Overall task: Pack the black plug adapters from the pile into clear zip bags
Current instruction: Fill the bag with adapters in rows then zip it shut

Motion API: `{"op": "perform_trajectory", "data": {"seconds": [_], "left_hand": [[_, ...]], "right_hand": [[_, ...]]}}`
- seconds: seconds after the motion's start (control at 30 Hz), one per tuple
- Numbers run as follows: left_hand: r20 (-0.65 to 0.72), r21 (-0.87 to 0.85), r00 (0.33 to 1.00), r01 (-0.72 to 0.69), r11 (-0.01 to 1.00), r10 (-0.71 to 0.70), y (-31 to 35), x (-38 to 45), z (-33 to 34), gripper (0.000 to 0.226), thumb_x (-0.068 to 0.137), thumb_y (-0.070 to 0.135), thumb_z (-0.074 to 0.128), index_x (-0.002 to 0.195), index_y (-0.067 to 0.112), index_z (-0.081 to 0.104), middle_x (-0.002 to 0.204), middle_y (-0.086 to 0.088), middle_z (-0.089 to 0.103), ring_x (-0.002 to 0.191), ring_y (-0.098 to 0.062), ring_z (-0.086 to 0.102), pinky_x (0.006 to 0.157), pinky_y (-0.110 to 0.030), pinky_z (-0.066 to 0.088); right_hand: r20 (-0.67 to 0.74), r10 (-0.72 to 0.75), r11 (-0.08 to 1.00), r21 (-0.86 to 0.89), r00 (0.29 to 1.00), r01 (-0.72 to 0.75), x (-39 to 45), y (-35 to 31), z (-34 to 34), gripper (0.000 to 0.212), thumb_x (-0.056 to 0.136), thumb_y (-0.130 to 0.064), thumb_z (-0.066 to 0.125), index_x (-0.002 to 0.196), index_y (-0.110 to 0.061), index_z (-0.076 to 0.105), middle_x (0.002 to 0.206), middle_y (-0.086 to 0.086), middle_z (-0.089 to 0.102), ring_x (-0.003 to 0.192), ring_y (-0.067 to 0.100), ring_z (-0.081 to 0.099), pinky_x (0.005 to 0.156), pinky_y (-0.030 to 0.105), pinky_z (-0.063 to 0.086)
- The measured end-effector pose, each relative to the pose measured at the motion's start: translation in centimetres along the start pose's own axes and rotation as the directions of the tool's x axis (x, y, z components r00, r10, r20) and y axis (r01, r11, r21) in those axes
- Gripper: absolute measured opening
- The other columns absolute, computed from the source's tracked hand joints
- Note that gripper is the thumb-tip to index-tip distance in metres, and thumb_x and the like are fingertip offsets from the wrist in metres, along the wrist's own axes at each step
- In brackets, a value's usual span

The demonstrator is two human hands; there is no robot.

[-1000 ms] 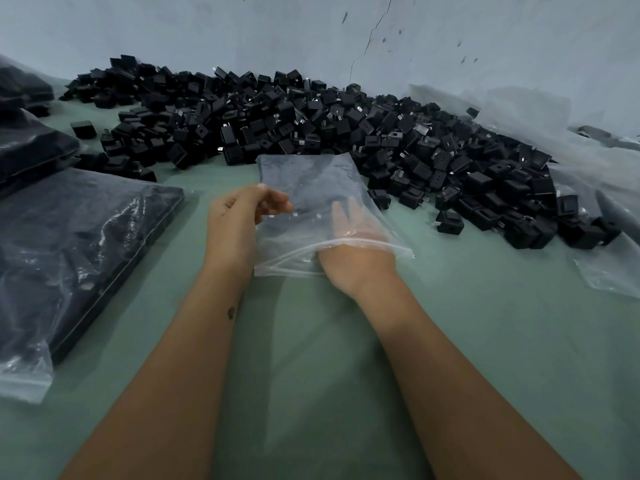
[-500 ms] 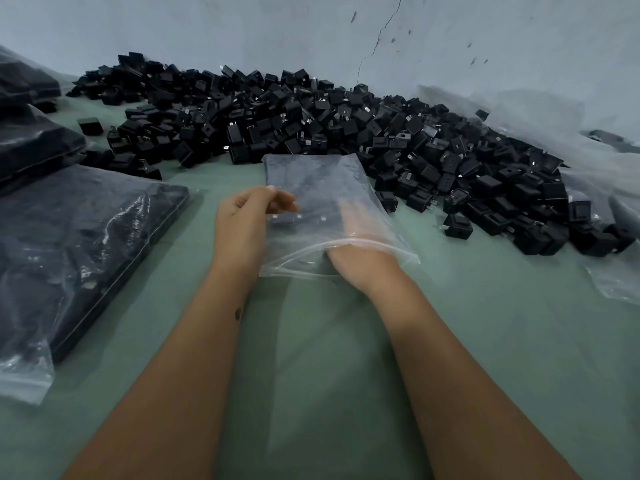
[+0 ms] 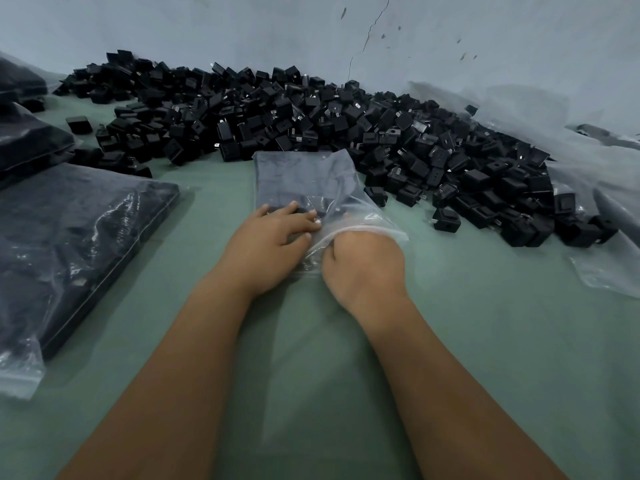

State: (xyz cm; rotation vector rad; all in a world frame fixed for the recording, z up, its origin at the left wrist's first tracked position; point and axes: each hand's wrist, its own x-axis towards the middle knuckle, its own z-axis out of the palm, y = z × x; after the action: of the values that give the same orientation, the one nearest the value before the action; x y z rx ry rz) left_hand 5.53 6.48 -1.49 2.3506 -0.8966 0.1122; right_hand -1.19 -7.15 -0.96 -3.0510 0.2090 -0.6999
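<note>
A clear zip bag (image 3: 301,178) lies flat on the green table (image 3: 485,341), its mouth toward me, with dark adapters showing through its far half. My left hand (image 3: 270,244) rests on top of the bag, fingers spread and fairly straight. My right hand (image 3: 363,265) sits at the bag's mouth. Its fingers are curled inside under the plastic rim, with the thumb against the bag's lip. The pile of black plug adapters (image 3: 346,126) stretches behind the bag from the far left to the right.
A large filled zip bag (image 3: 86,237) lies at the left, with more filled bags (image 3: 27,143) stacked behind it. Crumpled clear plastic (image 3: 606,268) covers the right edge. Loose adapters (image 3: 446,220) lie right of the bag. A wall (image 3: 485,46) stands behind the pile.
My right hand has drawn back from deep in the bag to its mouth and curled. My left hand has let go of the bag's edge and spread flat on top.
</note>
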Motion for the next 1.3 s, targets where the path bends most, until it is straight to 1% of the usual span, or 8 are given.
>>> {"op": "perform_trajectory", "data": {"seconds": [0.2, 0.33, 0.47, 0.57, 0.7, 0.93, 1.13, 1.3], "left_hand": [[-0.057, 0.082, 0.996, -0.058, 0.995, 0.063, 0.2, 0.0, 0.1, 0.023, 0.086, 0.015, 0.068, 0.106, 0.023, 0.075, 0.129, 0.008, 0.064, 0.134, -0.016, 0.045, 0.112, -0.040, 0.030], [-0.024, 0.042, 0.988, -0.154, 0.987, 0.155, 0.7, -0.1, 0.1, 0.040, 0.086, 0.022, 0.064, 0.126, 0.028, 0.065, 0.142, 0.008, 0.053, 0.138, -0.014, 0.039, 0.115, -0.037, 0.029], [0.225, 0.162, 0.971, -0.117, 0.980, 0.079, 1.2, -0.1, 1.1, 0.055, 0.094, 0.053, 0.033, 0.148, 0.050, 0.022, 0.162, 0.015, 0.006, 0.149, -0.003, -0.004, 0.122, -0.035, -0.003], [0.234, 0.255, 0.970, -0.122, 0.959, 0.061, 1.5, -0.2, 1.6, 0.051, 0.098, 0.057, 0.030, 0.148, 0.049, 0.026, 0.163, 0.013, 0.009, 0.149, -0.006, 0.000, 0.121, -0.034, -0.004], [-0.038, 0.181, 0.994, -0.094, 0.979, 0.103, 2.0, -0.2, 0.9, 0.063, 0.087, 0.062, 0.024, 0.137, 0.036, 0.052, 0.138, 0.006, 0.049, 0.130, -0.014, 0.037, 0.110, -0.033, 0.025], [0.104, 0.249, 0.994, -0.054, 0.967, 0.028, 1.7, -0.4, 1.6, 0.073, 0.080, 0.071, 0.028, 0.149, 0.044, 0.028, 0.154, 0.011, 0.031, 0.142, -0.011, 0.020, 0.115, -0.031, 0.010], [-0.050, 0.036, 0.998, -0.023, 0.999, 0.025, 1.7, -0.5, 0.7, 0.039, 0.080, 0.045, 0.061, 0.114, 0.028, 0.070, 0.119, 0.010, 0.067, 0.115, -0.014, 0.056, 0.105, -0.035, 0.039], [-0.101, -0.336, 0.978, 0.141, 0.931, -0.185, 1.2, -0.6, -0.2, 0.008, 0.085, 0.028, 0.073, 0.091, 0.030, 0.076, 0.091, 0.017, 0.072, 0.089, 0.003, 0.064, 0.085, -0.021, 0.049]], "right_hand": [[-0.577, 0.012, 0.937, 0.292, 0.817, 0.193, -0.2, 1.0, -1.3, 0.019, 0.072, -0.005, 0.043, 0.054, -0.009, 0.045, 0.053, 0.005, 0.045, 0.050, 0.019, 0.036, 0.046, 0.029, 0.024], [-0.359, 0.420, 0.820, 0.544, 0.834, -0.178, 0.5, 4.9, -0.4, 0.031, 0.080, -0.011, 0.041, 0.096, -0.015, 0.067, 0.100, 0.002, 0.063, 0.093, 0.020, 0.052, 0.075, 0.034, 0.043], [-0.005, 0.607, 0.726, 0.409, 0.795, -0.553, 0.8, 8.1, 0.0, 0.057, 0.089, -0.018, 0.042, 0.143, -0.035, 0.040, 0.154, 0.010, 0.026, 0.137, 0.028, 0.024, 0.111, 0.040, 0.023], [0.212, 0.605, 0.719, 0.268, 0.767, -0.641, 0.7, 8.4, 0.6, 0.058, 0.089, -0.026, 0.039, 0.146, -0.037, 0.033, 0.160, 0.009, 0.009, 0.143, 0.028, 0.015, 0.115, 0.042, 0.011], [0.113, 0.569, 0.743, 0.353, 0.814, -0.568, 0.8, 8.4, 1.0, 0.040, 0.088, -0.025, 0.044, 0.124, -0.031, 0.059, 0.145, 0.002, 0.037, 0.131, 0.024, 0.034, 0.108, 0.037, 0.022], [0.006, 0.606, 0.635, 0.599, 0.796, -0.488, 1.0, 8.2, 1.3, 0.026, 0.086, -0.010, 0.053, 0.084, -0.031, 0.068, 0.084, -0.017, 0.057, 0.061, 0.002, 0.053, 0.052, 0.012, 0.036], [-0.091, 0.698, 0.415, 0.860, 0.710, -0.298, 1.1, 6.4, 0.3, 0.027, 0.081, -0.016, 0.066, 0.101, -0.029, 0.052, 0.098, -0.016, 0.059, 0.087, 0.007, 0.058, 0.075, 0.020, 0.048], [-0.381, 0.518, 0.562, 0.827, 0.766, 0.032, 0.4, 3.3, -0.7, 0.024, 0.081, -0.009, 0.060, 0.102, -0.021, 0.059, 0.098, -0.008, 0.059, 0.089, 0.009, 0.056, 0.080, 0.018, 0.046]]}}
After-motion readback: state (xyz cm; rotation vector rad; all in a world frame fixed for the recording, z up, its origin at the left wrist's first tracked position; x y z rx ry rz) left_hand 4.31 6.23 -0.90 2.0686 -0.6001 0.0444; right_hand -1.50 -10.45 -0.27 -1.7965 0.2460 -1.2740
